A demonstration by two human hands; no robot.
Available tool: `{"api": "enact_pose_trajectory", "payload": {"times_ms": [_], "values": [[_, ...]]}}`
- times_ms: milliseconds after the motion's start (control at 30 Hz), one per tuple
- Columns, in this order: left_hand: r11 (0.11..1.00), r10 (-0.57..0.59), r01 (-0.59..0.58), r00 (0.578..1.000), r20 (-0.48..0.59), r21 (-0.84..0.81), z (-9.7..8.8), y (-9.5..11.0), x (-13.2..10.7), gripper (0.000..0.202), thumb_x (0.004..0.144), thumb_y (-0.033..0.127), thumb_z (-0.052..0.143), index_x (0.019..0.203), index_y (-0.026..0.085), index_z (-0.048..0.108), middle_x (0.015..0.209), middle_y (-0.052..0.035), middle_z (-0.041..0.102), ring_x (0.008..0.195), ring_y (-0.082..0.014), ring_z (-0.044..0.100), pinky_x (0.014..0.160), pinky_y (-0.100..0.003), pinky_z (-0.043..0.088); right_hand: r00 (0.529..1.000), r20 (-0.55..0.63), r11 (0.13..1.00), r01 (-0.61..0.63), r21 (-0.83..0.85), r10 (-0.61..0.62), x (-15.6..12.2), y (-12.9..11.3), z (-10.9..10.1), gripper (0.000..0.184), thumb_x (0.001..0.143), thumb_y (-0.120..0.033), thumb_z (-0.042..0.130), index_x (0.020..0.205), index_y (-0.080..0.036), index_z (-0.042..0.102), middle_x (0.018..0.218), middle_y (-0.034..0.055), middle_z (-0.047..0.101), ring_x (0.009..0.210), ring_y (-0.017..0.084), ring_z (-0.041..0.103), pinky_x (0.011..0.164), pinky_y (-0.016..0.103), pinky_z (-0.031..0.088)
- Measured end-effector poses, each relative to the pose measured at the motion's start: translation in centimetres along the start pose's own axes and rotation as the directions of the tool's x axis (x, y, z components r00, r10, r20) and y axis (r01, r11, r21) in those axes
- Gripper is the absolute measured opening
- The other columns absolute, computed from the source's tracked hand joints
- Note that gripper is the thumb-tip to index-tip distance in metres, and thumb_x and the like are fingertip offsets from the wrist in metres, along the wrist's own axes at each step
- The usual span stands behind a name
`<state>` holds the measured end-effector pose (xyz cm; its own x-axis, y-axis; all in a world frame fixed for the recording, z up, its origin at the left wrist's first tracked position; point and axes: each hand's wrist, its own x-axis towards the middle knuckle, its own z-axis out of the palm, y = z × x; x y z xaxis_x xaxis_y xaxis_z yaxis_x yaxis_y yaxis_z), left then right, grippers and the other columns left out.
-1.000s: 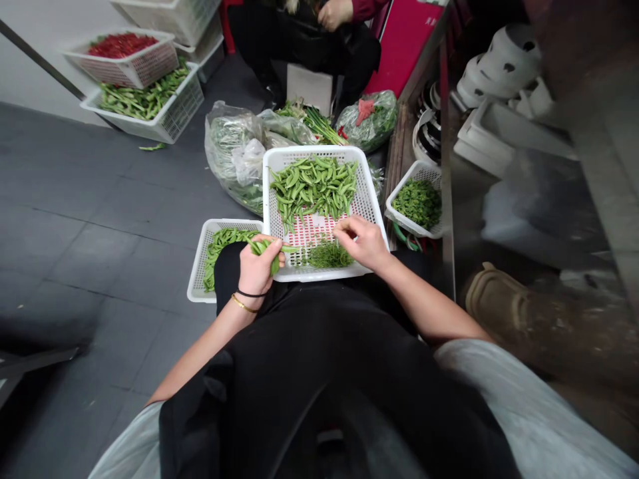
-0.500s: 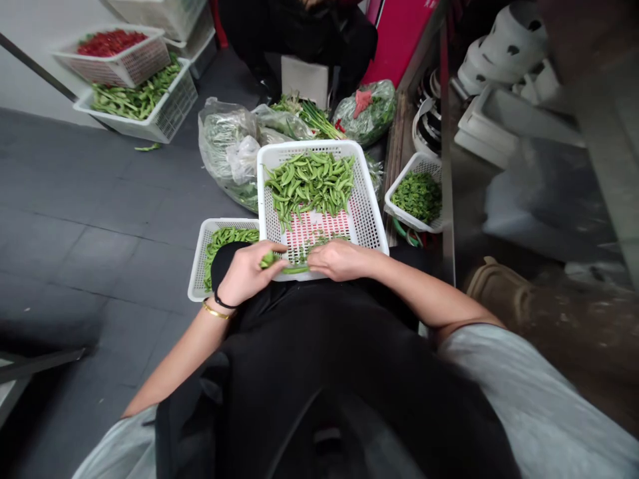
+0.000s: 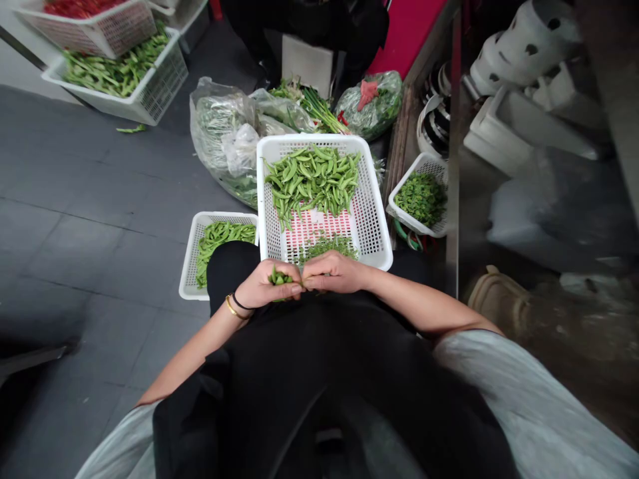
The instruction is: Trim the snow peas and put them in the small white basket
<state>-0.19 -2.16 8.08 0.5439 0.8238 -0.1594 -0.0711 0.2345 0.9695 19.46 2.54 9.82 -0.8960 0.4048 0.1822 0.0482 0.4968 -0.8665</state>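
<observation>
A white perforated basket [image 3: 382,233] rests on my lap, with a heap of green pea pods [image 3: 312,179] toward its far side. Small green trimmings [image 3: 329,246] lie in its near part. At the basket's near edge, my left hand [image 3: 259,286] is closed round several pea pods [image 3: 279,276]. My right hand [image 3: 339,271] meets it fingertip to fingertip, pinching what looks like a pod's end. The fingers hide most of that pod. Beside my left knee, a smaller white basket [image 3: 186,266] holds more pea pods [image 3: 224,234].
Plastic bags of greens [image 3: 224,133] lie beyond the lap basket. A basket of leafy greens [image 3: 422,199] stands at right by a metal-edged shelf. Stacked baskets [image 3: 164,80] with greens and red produce stand far left. Another person's dark-clothed legs [image 3: 249,33] are ahead.
My hands have come together and drawn back toward my body, over the basket's near rim. More trimmings now show in the basket. The view has shifted slightly.
</observation>
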Motion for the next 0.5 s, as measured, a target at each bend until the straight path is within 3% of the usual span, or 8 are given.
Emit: {"api": "enact_pose_trajectory", "payload": {"times_ms": [100, 200, 267, 333, 367, 433, 467, 500], "values": [[0.949, 0.049, -0.105, 0.98, -0.191, -0.296, 0.2, -0.5, 0.5, 0.019, 0.07, 0.031, 0.071, 0.066, 0.013, 0.065, 0.054, -0.0051, 0.062, 0.04, -0.0115, 0.051, 0.038, -0.022, 0.039, 0.976, -0.212, 0.982, 0.011, -0.19, -0.052, 1.3, 0.1, 0.7, 0.031, 0.094, -0.029, 0.038, 0.074, -0.017, 0.058, 0.068, 0.0025, 0.059, 0.065, 0.01, 0.054, 0.063, 0.021, 0.042], [0.866, 0.002, -0.23, 0.89, -0.456, -0.445, -0.6, -1.2, 1.5, 0.02, 0.07, 0.031, 0.07, 0.067, 0.013, 0.062, 0.053, -0.0023, 0.06, 0.038, -0.0102, 0.05, 0.036, -0.021, 0.039, 0.941, -0.338, 0.925, -0.1, -0.366, -0.032, 1.6, 1.2, 0.8, 0.033, 0.095, -0.028, 0.037, 0.074, -0.016, 0.059, 0.067, 0.0042, 0.059, 0.067, 0.012, 0.054, 0.063, 0.023, 0.041], [0.842, -0.062, -0.298, 0.774, -0.63, -0.449, -2.0, -1.6, 1.9, 0.019, 0.068, 0.029, 0.071, 0.068, 0.014, 0.06, 0.055, -0.0014, 0.061, 0.042, -0.0099, 0.052, 0.038, -0.02, 0.041, 0.968, -0.243, 0.916, -0.151, -0.371, 0.061, 0.8, 2.5, -0.2, 0.034, 0.095, -0.03, 0.037, 0.077, -0.016, 0.062, 0.068, 0.0041, 0.061, 0.067, 0.012, 0.055, 0.062, 0.023, 0.04], [0.818, -0.105, -0.353, 0.685, -0.721, -0.454, -3.6, -1.7, 1.9, 0.02, 0.068, 0.03, 0.071, 0.068, 0.014, 0.06, 0.057, -0.0012, 0.062, 0.045, -0.0097, 0.054, 0.039, -0.019, 0.042, 0.969, 0.0, 0.907, -0.231, -0.351, 0.247, -0.2, 4.2, -1.8, 0.035, 0.093, -0.038, 0.042, 0.079, -0.016, 0.066, 0.067, 0.0023, 0.062, 0.063, 0.011, 0.055, 0.06, 0.022, 0.039], [0.801, -0.122, -0.362, 0.681, -0.722, -0.477, -4.3, -1.8, 1.9, 0.021, 0.068, 0.031, 0.071, 0.068, 0.014, 0.059, 0.059, -0.0016, 0.062, 0.047, -0.0099, 0.055, 0.039, -0.018, 0.042, 0.921, 0.129, 0.879, -0.3, -0.37, 0.368, -0.5, 5.1, -2.7, 0.037, 0.09, -0.044, 0.046, 0.078, -0.017, 0.068, 0.065, 0.0014, 0.063, 0.06, 0.011, 0.055, 0.059, 0.022, 0.038], [0.761, -0.149, -0.341, 0.737, -0.659, -0.553, -5.2, -1.9, 1.7, 0.021, 0.068, 0.031, 0.071, 0.07, 0.015, 0.059, 0.063, -0.0026, 0.064, 0.051, -0.0108, 0.057, 0.04, -0.018, 0.042, 0.757, 0.228, 0.743, -0.452, -0.493, 0.612, 0.0, 7.3, -3.9, 0.044, 0.081, -0.059, 0.053, 0.076, -0.018, 0.07, 0.061, 0.0016, 0.063, 0.056, 0.013, 0.055, 0.056, 0.023, 0.037], [0.742, -0.156, -0.316, 0.777, -0.611, -0.591, -5.3, -1.9, 1.6, 0.02, 0.067, 0.03, 0.072, 0.073, 0.015, 0.06, 0.065, -0.0029, 0.065, 0.053, -0.0114, 0.057, 0.04, -0.019, 0.042, 0.7, 0.175, 0.652, -0.503, -0.567, 0.692, 0.8, 8.5, -4.0, 0.049, 0.079, -0.063, 0.053, 0.077, -0.017, 0.071, 0.064, 0.0039, 0.065, 0.059, 0.015, 0.057, 0.057, 0.025, 0.039], [0.727, -0.16, -0.282, 0.817, -0.554, -0.626, -5.3, -2.0, 1.6, 0.023, 0.065, 0.029, 0.073, 0.079, 0.015, 0.062, 0.066, -0.0029, 0.065, 0.053, -0.0119, 0.057, 0.04, -0.019, 0.042, 0.696, 0.078, 0.581, -0.527, -0.62, 0.714, 1.9, 9.8, -3.9, 0.051, 0.081, -0.063, 0.05, 0.082, -0.017, 0.071, 0.074, 0.0069, 0.068, 0.067, 0.018, 0.061, 0.061, 0.026, 0.041]]}}
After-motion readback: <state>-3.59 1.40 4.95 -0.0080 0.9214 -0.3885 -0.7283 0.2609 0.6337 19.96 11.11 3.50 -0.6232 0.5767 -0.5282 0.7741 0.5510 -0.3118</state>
